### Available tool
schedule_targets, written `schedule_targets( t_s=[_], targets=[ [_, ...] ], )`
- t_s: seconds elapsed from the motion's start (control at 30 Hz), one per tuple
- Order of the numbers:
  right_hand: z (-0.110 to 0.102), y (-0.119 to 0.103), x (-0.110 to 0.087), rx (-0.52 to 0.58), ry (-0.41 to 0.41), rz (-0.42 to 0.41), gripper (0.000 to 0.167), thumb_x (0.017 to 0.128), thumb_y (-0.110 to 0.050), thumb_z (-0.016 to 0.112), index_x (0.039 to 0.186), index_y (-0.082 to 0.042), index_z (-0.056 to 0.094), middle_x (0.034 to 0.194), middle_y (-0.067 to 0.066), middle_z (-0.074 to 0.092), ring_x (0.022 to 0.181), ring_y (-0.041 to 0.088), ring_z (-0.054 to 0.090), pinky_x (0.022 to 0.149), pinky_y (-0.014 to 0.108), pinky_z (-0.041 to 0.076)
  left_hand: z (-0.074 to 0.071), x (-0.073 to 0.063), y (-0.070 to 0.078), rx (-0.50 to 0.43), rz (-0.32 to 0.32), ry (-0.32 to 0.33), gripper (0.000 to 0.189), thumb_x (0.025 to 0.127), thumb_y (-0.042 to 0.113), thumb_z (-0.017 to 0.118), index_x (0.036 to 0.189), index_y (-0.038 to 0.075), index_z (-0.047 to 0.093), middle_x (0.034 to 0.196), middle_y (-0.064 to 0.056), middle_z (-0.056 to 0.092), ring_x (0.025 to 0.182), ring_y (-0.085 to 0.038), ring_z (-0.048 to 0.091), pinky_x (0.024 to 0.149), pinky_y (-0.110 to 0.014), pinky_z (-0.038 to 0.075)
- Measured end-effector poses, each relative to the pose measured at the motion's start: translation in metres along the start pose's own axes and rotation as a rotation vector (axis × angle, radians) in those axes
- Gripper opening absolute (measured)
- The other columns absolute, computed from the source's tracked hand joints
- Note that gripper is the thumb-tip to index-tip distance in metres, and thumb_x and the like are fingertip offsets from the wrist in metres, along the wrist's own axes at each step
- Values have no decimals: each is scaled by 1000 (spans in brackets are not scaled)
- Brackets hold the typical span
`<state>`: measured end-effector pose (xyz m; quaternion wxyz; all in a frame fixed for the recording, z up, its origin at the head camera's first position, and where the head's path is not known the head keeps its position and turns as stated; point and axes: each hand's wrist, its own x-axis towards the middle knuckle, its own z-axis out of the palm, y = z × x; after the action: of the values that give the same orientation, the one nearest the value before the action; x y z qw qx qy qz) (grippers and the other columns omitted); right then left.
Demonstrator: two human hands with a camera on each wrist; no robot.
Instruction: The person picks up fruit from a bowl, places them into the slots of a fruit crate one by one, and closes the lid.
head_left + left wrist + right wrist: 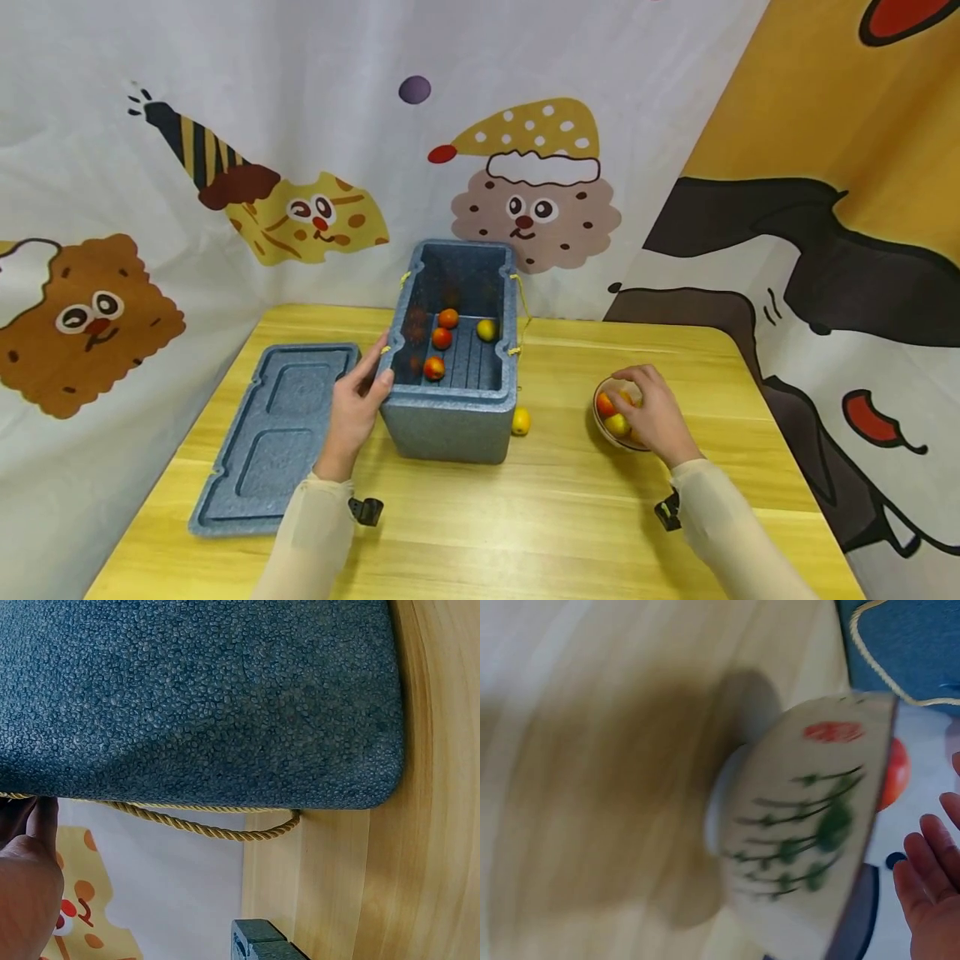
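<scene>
In the head view a grey-blue foam box [450,429] without its lid stands mid-table. Inside lie three red-orange fruits [442,337] and one yellow-green fruit [487,330]. My left hand [358,408] holds the box at its near left rim; in the left wrist view the fingers meet its side by a yellow rope [187,823]. My right hand [656,417] is over a small bowl [609,436] of red and yellow fruits [617,425]. The right wrist view shows its fingers [930,859] spread and extended beside the bowl, which has a green plant design.
The box's lid [277,433] lies flat on the table at the left. A yellow fruit [521,421] rests on the wood just right of the box. Behind the table [570,517] hangs a cartoon-printed cloth [345,100].
</scene>
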<state>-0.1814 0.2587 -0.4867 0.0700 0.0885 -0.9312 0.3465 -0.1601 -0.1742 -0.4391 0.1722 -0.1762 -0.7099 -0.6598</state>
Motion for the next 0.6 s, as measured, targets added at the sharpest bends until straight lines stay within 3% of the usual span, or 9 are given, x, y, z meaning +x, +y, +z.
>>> schedule_targets(
  t_s=[0.07,0.17,0.33,0.43,0.57,0.6],
  targets=[
    [0,5,-3,2,-18,18,33,94,-17,69,121,0,63,121,16,52,115,41,49,96,59,38,0,-1,-1,4,4,-2,47,98,-1,53,142,-11,42,146,-30,39,81,-9,53,65,-22,40],
    [1,10,-7,1,-47,39,34,94,-18,70,123,-2,63,123,18,53,116,42,48,95,60,38,0,-1,-1,8,12,-1,47,98,0,54,142,-11,42,146,-30,39,68,-5,43,61,-23,38],
    [6,17,-11,-15,-50,13,36,89,-21,75,119,-3,64,119,17,58,113,40,50,97,57,37,0,-1,-1,6,18,-2,46,99,0,53,142,-11,42,145,-30,39,90,-8,52,65,-22,39],
    [9,20,-12,-18,-34,-22,36,86,-17,78,116,-2,65,115,16,60,110,36,52,95,53,37,1,-1,-1,-4,23,-3,46,98,-4,52,142,-13,41,145,-32,38,80,-5,50,63,-23,38],
    [13,21,-13,-23,-22,-40,35,85,-13,79,116,-3,65,113,13,61,106,33,53,92,49,39,1,-1,-1,-13,29,2,47,95,-12,50,141,-15,41,144,-34,37,57,-1,31,56,-22,35],
    [14,21,-13,-25,-20,-40,35,85,-13,79,115,-3,65,112,13,61,105,33,54,91,48,39,1,-1,-1,-13,29,3,47,94,-13,49,140,-16,41,144,-35,37,62,-1,39,58,-22,36]
  ],
)
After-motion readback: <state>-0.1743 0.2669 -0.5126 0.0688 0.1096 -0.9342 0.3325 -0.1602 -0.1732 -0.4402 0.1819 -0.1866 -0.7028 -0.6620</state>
